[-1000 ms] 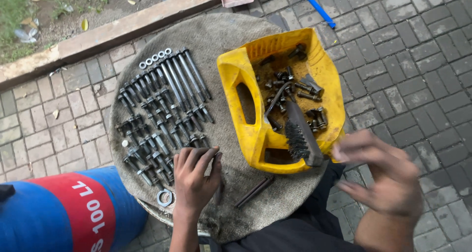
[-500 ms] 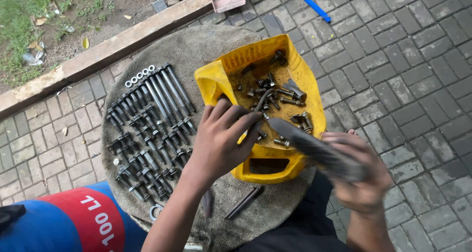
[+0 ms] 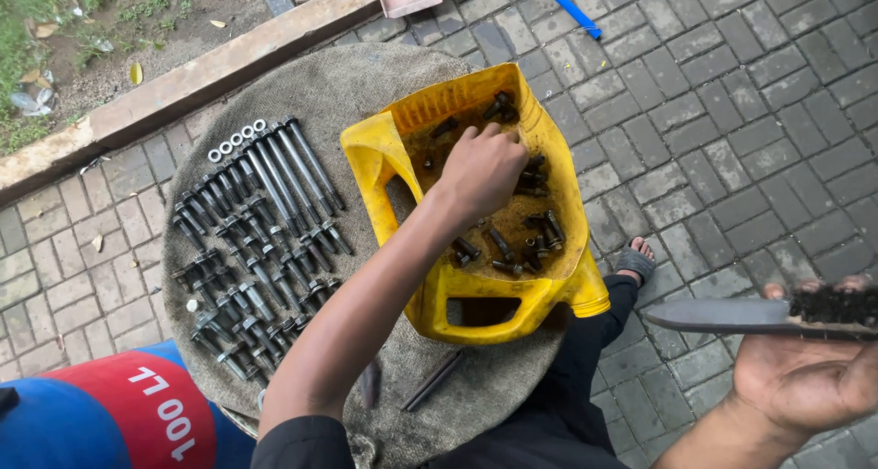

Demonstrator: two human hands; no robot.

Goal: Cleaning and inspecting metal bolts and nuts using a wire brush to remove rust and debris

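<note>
In the head view, the left hand (image 3: pixel 482 169) is sunk into a cut-open yellow jug (image 3: pixel 549 291) that lies on a round, cloth-covered surface (image 3: pixel 357 85). Its fingers are curled down among the dirty bolts (image 3: pixel 512 250) in the jug; whether anything is held in that grip cannot be told. The right hand (image 3: pixel 805 378) is held well apart, off the surface over the brick paving (image 3: pixel 750 112), its grip closed around the handle of a wire brush (image 3: pixel 759 314). Cleaned bolts (image 3: pixel 256 240) are laid in rows on the cloth left of the jug, with a line of washers (image 3: pixel 236 140) above them. A blue and red drum (image 3: pixel 101 414) is seen at the lower left.
</note>
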